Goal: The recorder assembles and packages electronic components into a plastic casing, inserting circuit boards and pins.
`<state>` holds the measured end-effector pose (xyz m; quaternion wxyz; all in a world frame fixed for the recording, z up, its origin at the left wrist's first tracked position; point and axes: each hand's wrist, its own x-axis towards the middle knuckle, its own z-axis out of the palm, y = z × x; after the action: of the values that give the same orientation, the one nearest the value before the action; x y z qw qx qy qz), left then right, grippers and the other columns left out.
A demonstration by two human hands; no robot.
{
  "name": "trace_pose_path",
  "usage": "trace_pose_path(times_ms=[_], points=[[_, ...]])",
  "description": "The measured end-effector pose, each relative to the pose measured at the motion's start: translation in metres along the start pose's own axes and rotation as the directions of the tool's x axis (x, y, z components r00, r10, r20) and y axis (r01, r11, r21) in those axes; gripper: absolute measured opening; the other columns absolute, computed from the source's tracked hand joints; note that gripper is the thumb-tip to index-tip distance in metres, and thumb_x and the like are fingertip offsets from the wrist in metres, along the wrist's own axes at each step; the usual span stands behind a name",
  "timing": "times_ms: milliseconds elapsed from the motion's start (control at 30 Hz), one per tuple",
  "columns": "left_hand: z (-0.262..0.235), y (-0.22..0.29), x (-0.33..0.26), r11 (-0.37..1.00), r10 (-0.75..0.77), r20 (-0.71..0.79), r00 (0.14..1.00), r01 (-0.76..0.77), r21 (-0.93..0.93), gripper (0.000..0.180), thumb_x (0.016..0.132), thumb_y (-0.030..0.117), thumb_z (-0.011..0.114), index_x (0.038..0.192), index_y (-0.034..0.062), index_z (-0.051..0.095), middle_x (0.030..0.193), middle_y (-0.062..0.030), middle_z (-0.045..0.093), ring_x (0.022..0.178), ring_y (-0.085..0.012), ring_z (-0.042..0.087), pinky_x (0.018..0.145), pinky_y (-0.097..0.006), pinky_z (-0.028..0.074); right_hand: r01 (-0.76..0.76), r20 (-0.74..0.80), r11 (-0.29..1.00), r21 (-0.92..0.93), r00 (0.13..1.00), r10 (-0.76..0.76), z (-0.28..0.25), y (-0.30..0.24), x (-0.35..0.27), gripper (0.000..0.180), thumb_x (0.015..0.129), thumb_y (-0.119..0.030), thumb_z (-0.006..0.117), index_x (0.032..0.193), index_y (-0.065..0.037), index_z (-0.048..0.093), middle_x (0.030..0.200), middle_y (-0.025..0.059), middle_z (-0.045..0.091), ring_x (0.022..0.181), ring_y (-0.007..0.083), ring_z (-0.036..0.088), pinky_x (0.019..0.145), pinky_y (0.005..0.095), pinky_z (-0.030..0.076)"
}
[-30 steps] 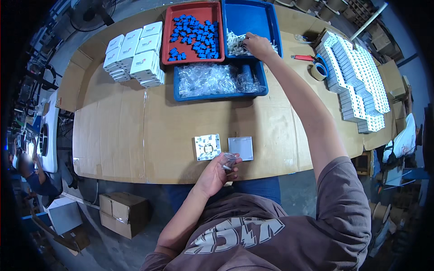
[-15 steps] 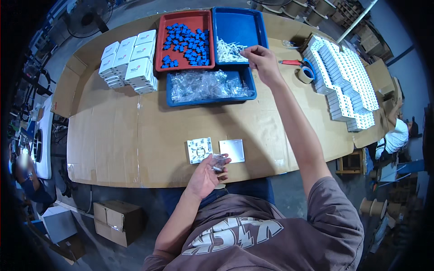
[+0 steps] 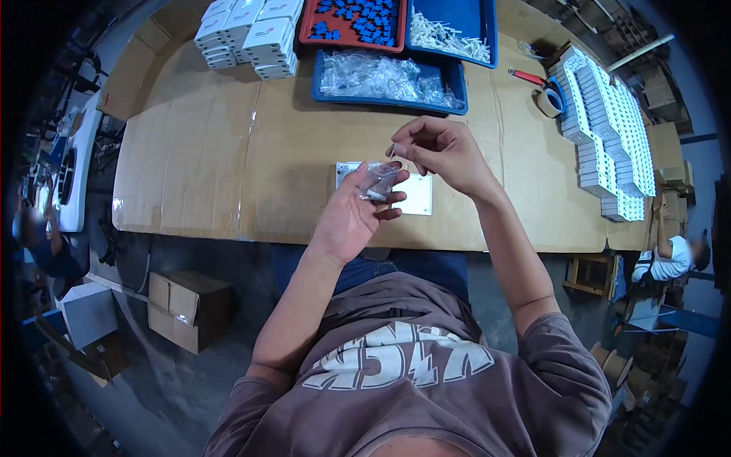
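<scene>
Part of a patterned white panel (image 3: 345, 169) on the worktop (image 3: 190, 175) is hidden behind the left grip (image 3: 349, 212) and a clear bag (image 3: 382, 177); a plain white panel (image 3: 419, 196) is partly covered too. The white piece (image 3: 374, 196) inside the bag is too small to identify, as is the thin item (image 3: 393, 151) pinched in the right grip (image 3: 451, 158). The top edge cuts off a red tray (image 3: 354, 46), a blue tray (image 3: 461, 14) and stacked white boxes (image 3: 272, 34). Blur obscures the heads of a far-left co-worker (image 3: 61, 255) and a far-right co-worker (image 3: 668, 263).
</scene>
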<state>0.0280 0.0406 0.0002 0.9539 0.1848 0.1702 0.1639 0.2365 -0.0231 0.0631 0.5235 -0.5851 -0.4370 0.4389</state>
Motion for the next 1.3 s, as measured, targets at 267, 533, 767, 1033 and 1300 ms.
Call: trace_pose_path(times_ms=[267,533,767,1033,1300], points=[[0.003,0.0,-0.008,0.998,0.022,0.024,0.999,-0.023,0.061,0.05,0.11,0.046,0.046,0.139,0.0063,0.058,0.128,-0.011,0.071,0.109,-0.0224,0.071,0.087,-0.036,0.057,0.275,0.283,0.853,-0.443,0.946,-0.158,0.002,-0.027,0.004,0.007,0.09,-0.01,0.079,0.095,-0.005,0.078,0.106,0.0016,0.074,0.086,0.0081,0.065,0.068,0.0251,0.048],[0.002,-0.008,-0.012,0.993,-0.009,-0.045,0.999,0.014,0.114,0.045,0.108,0.045,0.053,0.136,0.0091,0.058,0.127,-0.0097,0.071,0.107,-0.0221,0.07,0.087,-0.037,0.054,0.271,0.475,0.823,-0.499,0.88,-0.002,0.007,-0.036,0.018,0.015,0.085,-0.011,0.081,0.097,-0.003,0.078,0.115,0.0052,0.072,0.088,0.0143,0.065,0.072,0.0299,0.049],[-0.006,-0.011,-0.013,0.997,-0.022,-0.037,0.999,0.024,0.067,0.044,0.109,0.043,0.052,0.135,0.0092,0.058,0.121,-0.0077,0.072,0.106,-0.0215,0.07,0.086,-0.037,0.055,0.303,0.587,0.81,-0.502,0.807,0.062,0.006,-0.031,0.018,0.021,0.096,-0.018,0.072,0.108,-0.001,0.077,0.121,0.0088,0.071,0.099,0.0189,0.069,0.082,0.0329,0.054],[-0.01,-0.013,-0.01,0.997,0.025,-0.009,1.0,-0.024,0.074,0.045,0.109,0.046,0.048,0.14,0.0143,0.055,0.121,-0.0059,0.068,0.109,-0.023,0.07,0.087,-0.037,0.057,0.073,0.591,0.925,-0.374,0.787,0.177,0.009,-0.018,0.015,0.035,0.107,-0.027,0.06,0.125,0.001,0.07,0.126,0.0115,0.069,0.107,0.0213,0.068,0.094,0.0365,0.054],[-0.024,-0.018,-0.003,1.0,-0.028,-0.03,0.999,0.028,-0.008,0.039,0.11,0.041,0.049,0.13,0.0094,0.06,0.111,-0.0071,0.071,0.096,-0.0218,0.069,0.082,-0.039,0.057,0.194,0.615,0.899,-0.393,0.782,0.1,-0.001,-0.013,0.016,0.025,0.101,-0.024,0.069,0.113,-0.003,0.075,0.125,0.0108,0.071,0.104,0.0212,0.068,0.09,0.0361,0.052]])
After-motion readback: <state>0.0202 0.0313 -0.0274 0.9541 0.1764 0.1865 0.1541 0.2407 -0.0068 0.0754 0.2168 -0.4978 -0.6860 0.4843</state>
